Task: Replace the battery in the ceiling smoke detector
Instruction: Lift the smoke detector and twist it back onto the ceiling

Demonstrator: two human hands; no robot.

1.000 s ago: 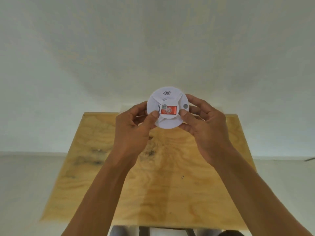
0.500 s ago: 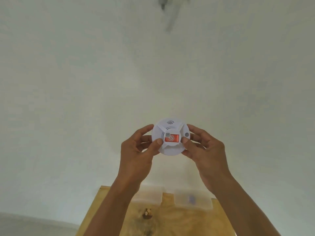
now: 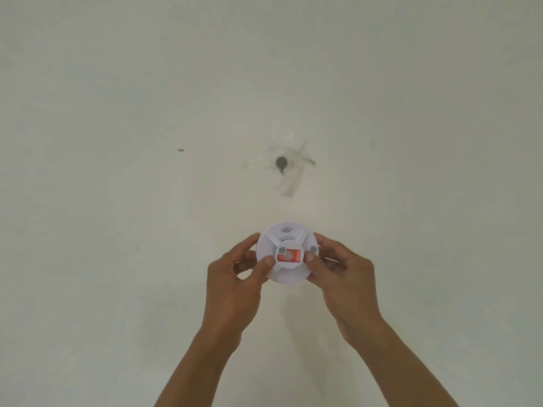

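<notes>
Both the left hand (image 3: 232, 289) and right hand (image 3: 343, 284) pinch the white smoke detector (image 3: 286, 252) by its rim, fingers curled, below a grey ceiling mount (image 3: 281, 163), so remounting seemingly remains; battery state unseen.

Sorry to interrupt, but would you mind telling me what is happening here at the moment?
A person holds a round white smoke detector up towards the ceiling, gripping it at its sides with the left hand and right hand, thumbs on its face. Its red label faces the camera. A small grey mounting point with scuff marks around it sits on the ceiling above; the detector is not yet against it.
</notes>
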